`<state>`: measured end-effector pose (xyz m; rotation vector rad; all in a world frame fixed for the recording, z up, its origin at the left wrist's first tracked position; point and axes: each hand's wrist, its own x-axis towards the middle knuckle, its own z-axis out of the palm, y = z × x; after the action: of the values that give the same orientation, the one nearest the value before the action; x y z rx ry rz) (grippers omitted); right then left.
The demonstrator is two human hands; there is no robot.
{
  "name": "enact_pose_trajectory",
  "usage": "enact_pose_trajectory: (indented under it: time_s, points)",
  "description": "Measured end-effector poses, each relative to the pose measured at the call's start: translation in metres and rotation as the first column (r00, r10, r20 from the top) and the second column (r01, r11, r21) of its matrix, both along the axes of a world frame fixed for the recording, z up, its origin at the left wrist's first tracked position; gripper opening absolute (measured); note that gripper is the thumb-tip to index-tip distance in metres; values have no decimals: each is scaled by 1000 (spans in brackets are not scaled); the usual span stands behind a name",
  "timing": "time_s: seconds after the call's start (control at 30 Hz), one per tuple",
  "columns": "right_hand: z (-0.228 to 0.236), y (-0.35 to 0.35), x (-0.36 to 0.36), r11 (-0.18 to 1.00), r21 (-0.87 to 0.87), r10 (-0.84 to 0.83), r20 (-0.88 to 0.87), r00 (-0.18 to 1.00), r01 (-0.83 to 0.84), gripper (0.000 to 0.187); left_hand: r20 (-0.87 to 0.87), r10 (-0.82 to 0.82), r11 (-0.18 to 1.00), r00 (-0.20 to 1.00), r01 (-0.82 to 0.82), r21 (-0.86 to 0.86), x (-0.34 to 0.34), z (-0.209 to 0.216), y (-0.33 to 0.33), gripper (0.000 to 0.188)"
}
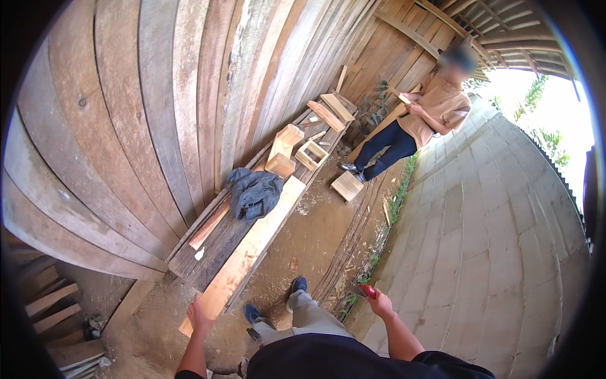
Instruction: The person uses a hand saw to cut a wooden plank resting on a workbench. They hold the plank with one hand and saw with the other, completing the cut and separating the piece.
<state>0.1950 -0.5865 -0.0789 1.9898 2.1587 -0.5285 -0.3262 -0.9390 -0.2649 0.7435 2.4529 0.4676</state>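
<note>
My left hand (199, 317) grips the near end of a long pale plank (243, 252), its fingers at the plank's edge. The plank lies lengthwise along a dark wooden bench (197, 265), and its near end sticks out past the bench. In my right hand (380, 304), held out over the ground by the block wall, is a red-handled tool (367, 290). A thin grey part reaches left from the handle, too small to name. A crumpled dark cloth (254, 194) lies partly over the plank.
Wooden blocks (283, 150), a small wooden frame (311, 155) and offcuts (326, 116) lie farther along the bench. A person (435, 110) stands at the far end, holding a piece of wood. A wooden block (347, 187) sits on the dirt. Stacked boards (53, 309) are at left.
</note>
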Motion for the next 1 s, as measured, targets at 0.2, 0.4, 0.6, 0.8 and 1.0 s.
enact_pose_trajectory:
  time_s: [0.2, 0.4, 0.6, 0.8, 1.0]
  points:
    - [-5, 9, 0, 999, -22, 34, 33, 999, -33, 29, -93, 19, 999, 995, -15, 47, 8, 4, 9, 133]
    - [-34, 20, 40, 1000, -17, -16, 1, 1000, 16, 30, -96, 183, 972, 978, -165, 167, 38, 25, 34, 125]
    - [-79, 52, 43, 991, -128, -50, -37, 998, 45, 31, 264, 207, 765, 942, -324, 556, 115, -12, 86, 37]
    - [-113, 72, 57, 971, -241, -28, -89, 996, 6, 35, 829, -371, 854, 419, 504, 127, 273, 24, 175, 74]
    - [-165, 81, 79, 909, -369, 144, -160, 977, -194, 38, 810, -326, 687, 488, 711, -152, 316, 41, 167, 106]
